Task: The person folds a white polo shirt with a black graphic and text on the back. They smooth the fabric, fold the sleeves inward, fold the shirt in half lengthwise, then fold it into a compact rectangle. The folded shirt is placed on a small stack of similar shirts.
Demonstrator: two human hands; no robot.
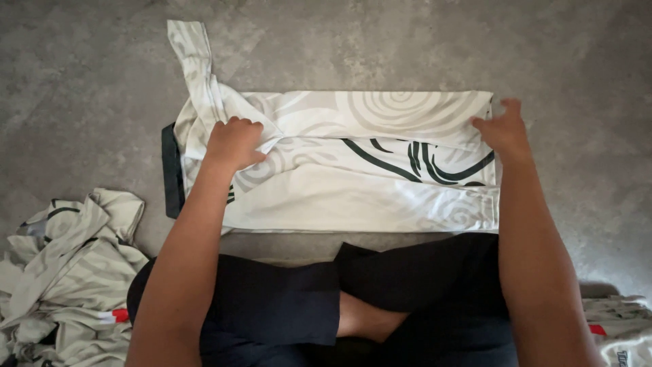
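Both hands pinch cloth in the head view: left hand [234, 141] closed on a fold near the collar end, right hand [504, 129] gripping the far edge of the white patterned shirt [353, 183], which lies flat on the grey floor [577, 68]. Judged sound practice: keep the 2 grips level and the fold edge taut, avoiding creases.

Likely a home or informal workroom, bare mottled grey concrete floor [577, 81] used as a work surface, person seated cross-legged on it, crumpled heap of white swirl-patterned garments [61, 272] alongside, more folded fabric [621, 326] opposite
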